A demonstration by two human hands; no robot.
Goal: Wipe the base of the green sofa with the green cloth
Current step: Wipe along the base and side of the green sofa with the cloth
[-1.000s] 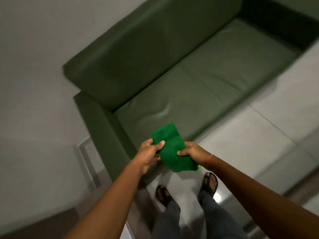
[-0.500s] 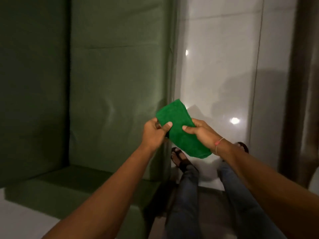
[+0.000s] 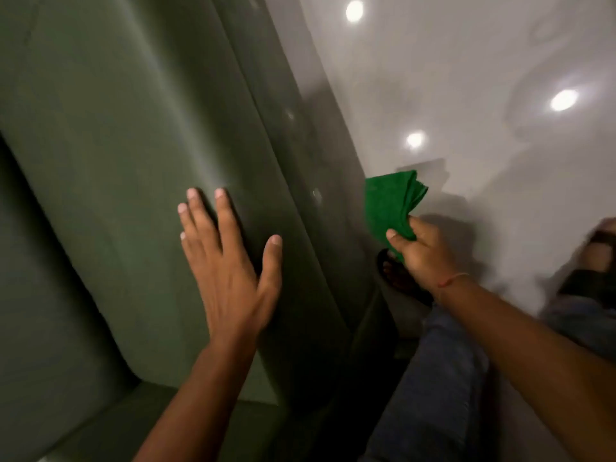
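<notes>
The green cloth (image 3: 390, 205), a folded pad of fuzzy terry, is pinched at its lower end between my right hand's (image 3: 423, 251) thumb and curled fingers, its long axis running up and away from my knuckles so the layered free edge fans out above my fingertips, just off the front face of the green sofa (image 3: 116, 128) and over the glossy pale floor (image 3: 466, 78). My left hand (image 3: 230, 271) lies flat and open on the sofa's smooth, leather-like seat cushion, fingers spread, thumb out toward the cushion's rounded front edge. Below my right wrist, which wears a thin thread band (image 3: 453, 279), are my jeans-clad knee (image 3: 433, 378) and a sandalled foot (image 3: 400, 278).
</notes>
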